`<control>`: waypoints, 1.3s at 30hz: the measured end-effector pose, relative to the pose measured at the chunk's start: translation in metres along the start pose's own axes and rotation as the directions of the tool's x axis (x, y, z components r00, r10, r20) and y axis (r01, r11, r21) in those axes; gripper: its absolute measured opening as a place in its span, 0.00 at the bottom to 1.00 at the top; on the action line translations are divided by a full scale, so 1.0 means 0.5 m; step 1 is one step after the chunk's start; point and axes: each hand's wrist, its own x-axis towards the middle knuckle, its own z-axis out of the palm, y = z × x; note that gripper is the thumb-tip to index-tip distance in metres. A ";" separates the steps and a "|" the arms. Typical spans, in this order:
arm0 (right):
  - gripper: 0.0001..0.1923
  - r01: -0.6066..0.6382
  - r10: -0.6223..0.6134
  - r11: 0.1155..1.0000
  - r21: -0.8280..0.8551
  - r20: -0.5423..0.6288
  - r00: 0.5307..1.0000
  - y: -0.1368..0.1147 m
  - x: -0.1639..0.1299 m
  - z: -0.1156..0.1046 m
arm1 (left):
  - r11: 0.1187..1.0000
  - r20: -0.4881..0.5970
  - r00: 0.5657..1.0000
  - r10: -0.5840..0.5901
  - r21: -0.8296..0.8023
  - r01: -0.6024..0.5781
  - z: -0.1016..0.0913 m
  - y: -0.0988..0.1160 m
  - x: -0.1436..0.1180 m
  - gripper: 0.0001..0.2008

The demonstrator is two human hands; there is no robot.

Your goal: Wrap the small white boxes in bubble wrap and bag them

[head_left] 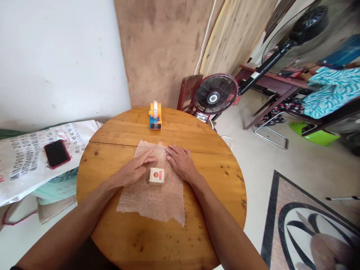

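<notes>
A sheet of bubble wrap (152,204) lies spread on the round wooden table, its edges uneven. On its middle sits a small cream cardboard box (156,176) with a red emblem on top. My left hand (137,167) rests over the sheet's left side, fingers stretched toward the far edge, just left of the box. Flat on the upper right part of the sheet is my right hand (181,163), fingers spread. Neither hand touches the box. Beyond the sheet stands an orange and blue tape dispenser (155,118) with a roll of clear tape.
The round table (140,240) reaches close to a white wall and a wooden board. A phone (57,153) lies on a printed white sack (25,153) at the left. Behind the table are a fan (215,93) and a chair (188,92). A person in patterned clothing (332,92) sits at right.
</notes>
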 end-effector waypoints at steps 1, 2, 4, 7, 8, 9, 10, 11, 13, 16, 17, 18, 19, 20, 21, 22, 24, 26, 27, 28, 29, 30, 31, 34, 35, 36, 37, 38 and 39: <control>0.21 0.000 0.000 1.000 0.004 -0.004 1.000 0.000 -0.001 -0.004 | 1.000 0.006 1.000 0.018 0.023 -0.018 0.001 0.000 -0.001 0.42; 0.20 0.004 -0.004 1.000 0.009 -0.015 1.000 0.000 -0.002 -0.008 | 0.998 0.010 0.999 0.033 0.045 -0.033 0.003 0.000 -0.001 0.41; 0.19 0.027 -0.026 0.999 0.022 -0.057 0.998 -0.002 -0.005 -0.021 | 0.995 0.017 0.999 0.049 0.086 -0.050 0.005 -0.002 -0.001 0.41; 0.15 0.105 -0.095 0.991 0.086 -0.108 0.990 -0.008 -0.015 -0.050 | 0.991 0.046 0.997 0.055 0.123 -0.060 0.006 -0.005 0.000 0.41; 0.14 0.131 -0.118 0.984 0.124 -0.110 0.987 -0.012 -0.020 -0.060 | 0.989 0.061 0.996 0.060 0.129 -0.068 0.006 -0.006 0.001 0.41; 0.15 0.154 -0.139 0.974 0.164 -0.099 0.985 -0.016 -0.025 -0.070 | 0.987 0.070 0.995 0.071 0.136 -0.080 0.007 -0.007 0.002 0.41; 0.17 0.172 -0.160 0.965 0.199 -0.074 0.984 -0.020 -0.029 -0.079 | 0.985 0.075 0.993 0.087 0.146 -0.097 0.008 -0.008 0.002 0.41; 0.20 0.185 -0.181 0.957 0.223 -0.036 0.983 -0.025 -0.034 -0.087 | 0.980 0.077 0.991 0.106 0.163 -0.118 0.010 -0.010 0.003 0.41; 0.28 0.203 -0.222 0.949 0.240 0.055 0.973 -0.037 -0.039 -0.097 | 0.964 0.075 0.987 0.144 0.213 -0.157 0.014 -0.012 0.004 0.42; 0.35 0.238 -0.277 0.942 0.238 0.148 0.949 -0.055 -0.040 -0.098 | 0.944 0.064 0.985 0.163 0.280 -0.175 0.018 -0.014 0.006 0.43; 0.34 0.253 -0.296 0.937 0.242 0.160 0.942 -0.061 -0.039 -0.097 | 0.939 0.066 0.984 0.167 0.293 -0.179 0.017 -0.013 0.007 0.44; 0.31 0.267 -0.312 0.932 0.246 0.163 0.936 -0.066 -0.038 -0.096 | 0.935 0.077 0.982 0.174 0.300 -0.189 0.015 -0.011 0.007 0.45; 0.29 0.280 -0.326 0.927 0.250 0.162 0.932 -0.069 -0.038 -0.095 | 0.930 0.099 0.978 0.186 0.305 -0.208 0.013 -0.009 0.008 0.45; 0.26 0.287 -0.333 0.924 0.254 0.158 0.930 -0.071 -0.038 -0.096 | 0.922 0.130 0.971 0.200 0.309 -0.232 0.010 -0.006 0.008 0.45; 0.25 0.287 -0.333 0.923 0.256 0.159 0.929 -0.071 -0.039 -0.097 | 0.915 0.160 0.964 0.211 0.315 -0.253 0.008 -0.005 0.009 0.45; 0.24 0.282 -0.327 0.926 0.251 0.163 0.931 -0.069 -0.041 -0.100 | 0.907 0.182 0.959 0.219 0.324 -0.268 0.006 -0.003 0.009 0.44; 0.23 0.265 -0.306 0.937 0.228 0.168 0.937 -0.060 -0.044 -0.108 | 0.890 0.195 0.956 0.220 0.361 -0.278 0.008 -0.004 0.009 0.41; 0.21 0.239 -0.270 0.951 0.194 0.154 0.950 -0.044 -0.048 -0.121 | 0.866 0.176 0.961 0.213 0.421 -0.269 0.015 -0.006 0.010 0.39; 0.20 0.221 -0.247 0.959 0.178 0.137 0.959 -0.035 -0.051 -0.129 | 0.850 0.169 0.962 0.216 0.452 -0.270 0.020 -0.007 0.011 0.40; 0.20 0.199 -0.220 0.966 0.165 0.118 0.968 -0.024 -0.055 -0.137 | 0.832 0.166 0.961 0.223 0.480 -0.276 0.025 -0.007 0.011 0.41; 0.21 0.174 -0.191 0.972 0.157 0.103 0.976 -0.011 -0.061 -0.145 | 0.814 0.163 0.958 0.234 0.506 -0.285 0.031 -0.007 0.012 0.42; 0.21 0.146 -0.161 0.978 0.151 0.092 0.983 0.003 -0.069 -0.153 | 0.797 0.162 0.955 0.247 0.526 -0.296 0.036 -0.006 0.012 0.42; 0.22 0.118 -0.131 0.982 0.147 0.083 0.988 0.018 -0.078 -0.160 | 0.782 0.159 0.952 0.262 0.542 -0.306 0.041 -0.005 0.012 0.42; 0.25 0.000 -0.005 0.992 0.123 0.034 0.999 0.073 -0.116 -0.167 | 0.753 0.149 0.943 0.298 0.570 -0.328 0.052 -0.002 0.011 0.39; 0.25 -0.051 0.047 0.992 0.113 0.029 0.998 0.093 -0.130 -0.165 | 0.747 0.145 0.942 0.304 0.578 -0.330 0.054 -0.002 0.011 0.39; 0.25 -0.102 0.100 0.989 0.103 0.032 0.995 0.111 -0.144 -0.160 | 0.739 0.142 0.941 0.306 0.587 -0.329 0.057 -0.001 0.011 0.38; 0.23 -0.151 0.146 0.985 0.087 0.064 0.987 0.128 -0.158 -0.154 | 0.731 0.141 0.942 0.305 0.599 -0.326 0.058 -0.001 0.010 0.38; 0.22 -0.201 0.194 0.977 0.069 0.098 0.976 0.142 -0.171 -0.148 | 0.723 0.140 0.943 0.301 0.612 -0.321 0.060 -0.001 0.010 0.38; 0.23 -0.250 0.244 0.967 0.047 0.116 0.963 0.150 -0.182 -0.145 | 0.715 0.140 0.945 0.296 0.623 -0.316 0.061 0.000 0.010 0.38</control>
